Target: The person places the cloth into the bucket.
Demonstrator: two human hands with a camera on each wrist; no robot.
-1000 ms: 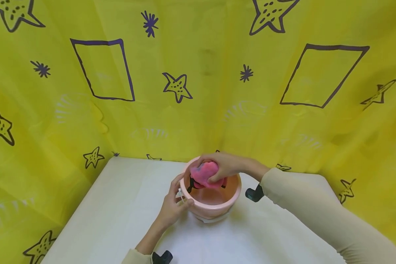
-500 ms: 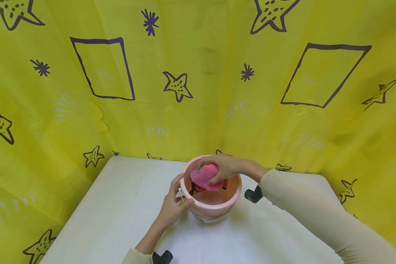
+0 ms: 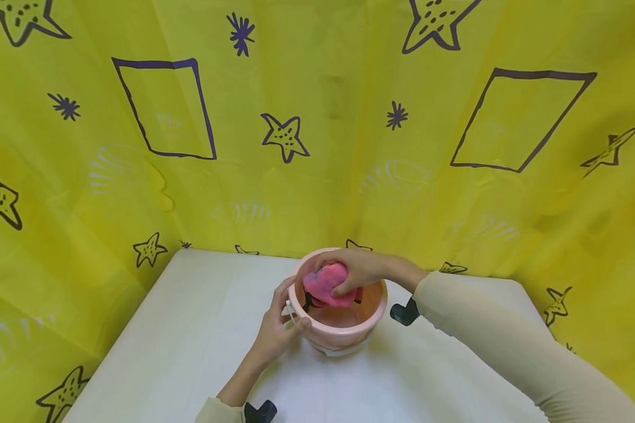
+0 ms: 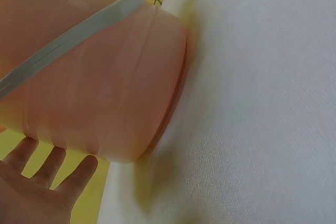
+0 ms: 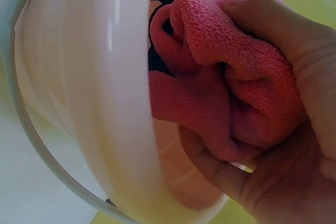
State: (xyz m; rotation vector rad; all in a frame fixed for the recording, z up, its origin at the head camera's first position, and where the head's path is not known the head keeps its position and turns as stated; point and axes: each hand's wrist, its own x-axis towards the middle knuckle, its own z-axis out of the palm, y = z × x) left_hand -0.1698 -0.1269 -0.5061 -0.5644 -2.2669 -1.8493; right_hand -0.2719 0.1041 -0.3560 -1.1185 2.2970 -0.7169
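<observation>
A: Where do you see the pink cloth (image 3: pixel 325 282)?

B: In my head view it is in the mouth of the bucket (image 3: pixel 344 330), nearer to the far left of the rim. The person's right hand (image 3: pixel 357 267) comes from the right, over the rim, and grips it between thumb and fingers.

A: Which way does it point?

B: It is bunched, so I find no clear long axis. From above it looks a little wider from left to right. In my right wrist view a fold reaches toward the rim, with a dark piece (image 5: pixel 157 62) beside it; whether this belongs to the cloth, I cannot tell.

A: And the other hand?

B: The left hand (image 3: pixel 276 333) holds the bucket at its left side, thumb at the rim, fingers spread along the wall.

A: How are the edges and the room?

B: The bucket stands upright, with its pale handle (image 4: pixel 73 37) lowered. Inside, I see a gap between cloth and near wall; if the cloth touches the bottom, I cannot tell. The black wrist mount (image 3: pixel 404 311) hangs just right of the bucket. The white table (image 3: pixel 190 329) extends to left, right and front, while the yellow curtain (image 3: pixel 323 194) rises close behind the bucket.
</observation>
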